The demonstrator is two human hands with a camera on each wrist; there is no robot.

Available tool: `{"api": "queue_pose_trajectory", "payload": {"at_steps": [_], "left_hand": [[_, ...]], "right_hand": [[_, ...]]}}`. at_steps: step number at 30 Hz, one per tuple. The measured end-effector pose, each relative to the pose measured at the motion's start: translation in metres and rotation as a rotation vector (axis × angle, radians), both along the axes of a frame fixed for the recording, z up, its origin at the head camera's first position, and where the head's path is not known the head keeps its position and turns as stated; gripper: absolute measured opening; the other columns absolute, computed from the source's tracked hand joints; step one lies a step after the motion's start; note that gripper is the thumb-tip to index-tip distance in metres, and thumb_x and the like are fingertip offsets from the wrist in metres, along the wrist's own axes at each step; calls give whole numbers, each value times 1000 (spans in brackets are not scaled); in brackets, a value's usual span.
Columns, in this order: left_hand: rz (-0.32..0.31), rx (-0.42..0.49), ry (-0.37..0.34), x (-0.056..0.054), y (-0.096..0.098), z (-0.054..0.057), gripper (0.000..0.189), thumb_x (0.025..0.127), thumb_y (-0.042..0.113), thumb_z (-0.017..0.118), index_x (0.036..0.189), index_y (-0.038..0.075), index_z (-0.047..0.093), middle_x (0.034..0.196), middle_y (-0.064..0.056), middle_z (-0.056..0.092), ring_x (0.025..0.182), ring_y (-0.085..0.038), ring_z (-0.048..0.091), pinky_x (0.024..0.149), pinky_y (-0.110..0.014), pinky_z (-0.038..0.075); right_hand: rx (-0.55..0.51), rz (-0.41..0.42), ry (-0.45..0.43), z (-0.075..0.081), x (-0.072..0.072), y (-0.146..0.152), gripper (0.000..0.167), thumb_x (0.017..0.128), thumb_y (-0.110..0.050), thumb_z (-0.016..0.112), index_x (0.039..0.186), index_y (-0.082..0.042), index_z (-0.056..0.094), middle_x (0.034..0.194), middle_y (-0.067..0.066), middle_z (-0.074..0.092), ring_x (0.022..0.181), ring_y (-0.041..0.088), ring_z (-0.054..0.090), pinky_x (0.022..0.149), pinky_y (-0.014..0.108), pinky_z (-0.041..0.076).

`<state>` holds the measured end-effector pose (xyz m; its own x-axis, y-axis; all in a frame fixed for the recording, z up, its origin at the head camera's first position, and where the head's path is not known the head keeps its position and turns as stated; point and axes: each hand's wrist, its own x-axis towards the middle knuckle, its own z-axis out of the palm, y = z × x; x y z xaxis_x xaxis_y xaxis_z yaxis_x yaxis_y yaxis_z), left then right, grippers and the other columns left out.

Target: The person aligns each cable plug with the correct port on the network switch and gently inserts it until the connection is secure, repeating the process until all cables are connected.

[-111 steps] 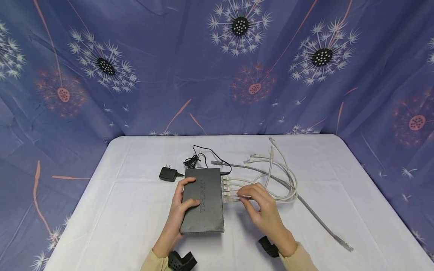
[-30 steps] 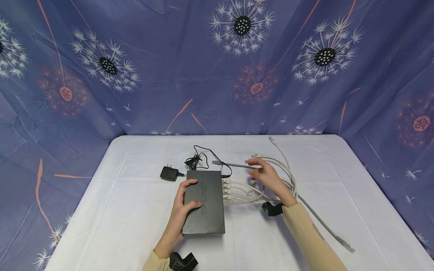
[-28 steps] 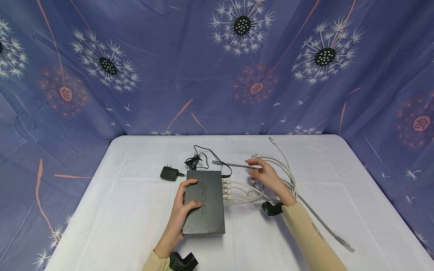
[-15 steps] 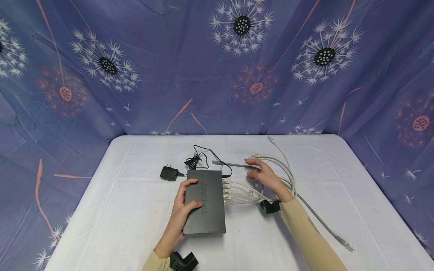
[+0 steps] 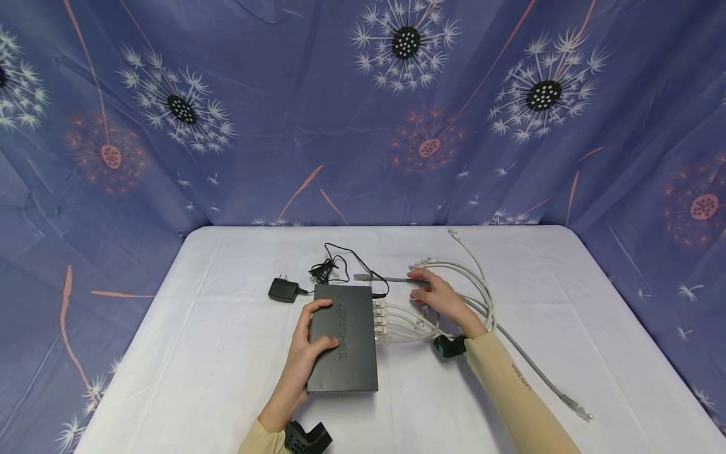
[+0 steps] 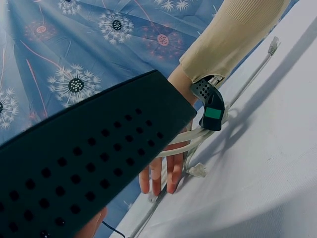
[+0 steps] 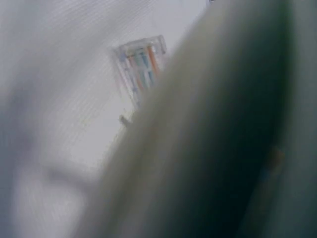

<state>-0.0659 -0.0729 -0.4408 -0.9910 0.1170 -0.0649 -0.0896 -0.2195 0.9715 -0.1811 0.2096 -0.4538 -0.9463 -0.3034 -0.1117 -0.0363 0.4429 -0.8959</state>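
My left hand grips a black TP-LINK network switch by its left side, thumb on top. The perforated side of the switch fills much of the left wrist view. Several white network cables are plugged into its right side. Over to the right, my right hand reaches over a grey network cable; its index fingertip lies at that cable, with the thumb apart. Fingers hang fairly straight beside white cables in the left wrist view. A clear plug shows in the right wrist view, partly behind a blurred shape.
A black power adapter lies left of the switch, its thin black cord bundled behind it. Loose white cable ends lie beyond my right hand. The white-covered table meets a blue dandelion-patterned curtain at the back.
My right hand has left the plugs beside the switch and moved back to the grey cable. That cable's left end has lately shifted slightly nearer. My left hand keeps its grip.
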Motion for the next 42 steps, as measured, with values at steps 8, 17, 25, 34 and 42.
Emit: {"api": "queue_pose_trajectory", "payload": {"at_steps": [8, 17, 25, 34, 42], "left_hand": [[5, -5, -5, 0, 0, -1, 65, 78, -4, 55, 137, 17, 43, 137, -16, 38, 111, -32, 43, 85, -40, 40], [8, -5, -11, 0, 0, -2, 65, 77, -4, 56, 138, 16, 42, 138, -15, 37, 112, -32, 42, 85, -39, 39], [15, 9, -6, 0, 0, -3, 65, 76, -4, 57, 137, 15, 43, 140, -14, 35, 114, -32, 40, 89, -40, 36], [16, 26, -18, 0, -3, -3, 65, 78, -3, 56, 138, 16, 41, 139, -16, 36, 115, -32, 41, 89, -40, 38], [25, 24, -24, -2, -4, -2, 65, 78, -3, 55, 139, 16, 41, 140, -15, 37, 117, -31, 42, 89, -38, 41]], "right_hand": [[27, -4, -8, -2, 0, -1, 45, 94, -1, 53, 137, 9, 41, 139, 29, 39, 104, 37, 59, 83, 41, 50], [84, -33, 4, -6, 0, -1, 40, 93, -2, 55, 131, 6, 49, 128, 24, 51, 94, 30, 62, 77, 40, 50], [130, -46, 85, -4, 3, -2, 36, 90, 1, 58, 125, 8, 54, 126, 28, 46, 102, 40, 59, 75, 39, 52], [190, -54, 204, 1, 9, 3, 29, 88, 2, 60, 117, 6, 61, 108, 26, 49, 94, 40, 62, 77, 42, 51], [223, -83, 254, 4, 16, 7, 19, 87, -1, 64, 105, 1, 67, 103, 22, 52, 89, 36, 61, 78, 47, 49]]}}
